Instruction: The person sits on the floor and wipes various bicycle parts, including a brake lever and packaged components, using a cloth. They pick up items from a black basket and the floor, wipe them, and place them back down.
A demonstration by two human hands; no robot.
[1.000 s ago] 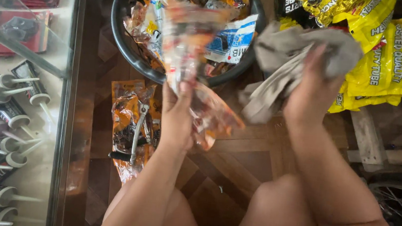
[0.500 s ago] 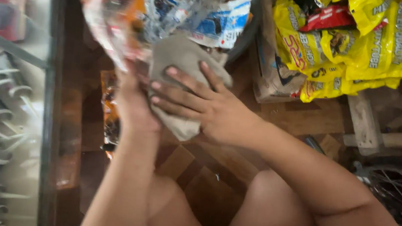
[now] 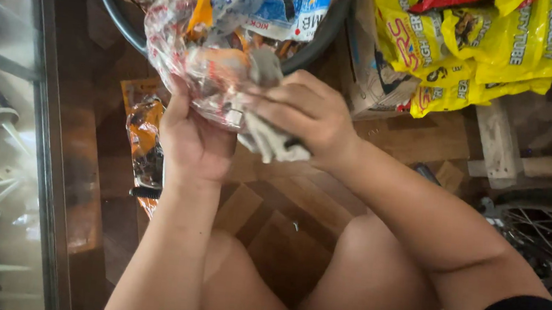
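My left hand (image 3: 191, 141) grips a clear plastic packet (image 3: 194, 59) with orange and red print, held up in front of me. My right hand (image 3: 307, 114) presses a grey cloth (image 3: 271, 138) against the packet's right side. Both hands are close together above the wooden floor, just in front of a black round tub (image 3: 118, 5) full of similar packets.
A glass display case (image 3: 0, 149) with several tubes and nozzles stands on the left. Another orange packet (image 3: 143, 142) lies on the floor below my left hand. Yellow bags (image 3: 488, 54) are piled at the top right. A spoked wheel (image 3: 545, 235) is at the right. My bare knees are below.
A second ago my right hand held the grey cloth off to the right. It has brought the cloth onto the packet in my left hand, and both have stayed together since.
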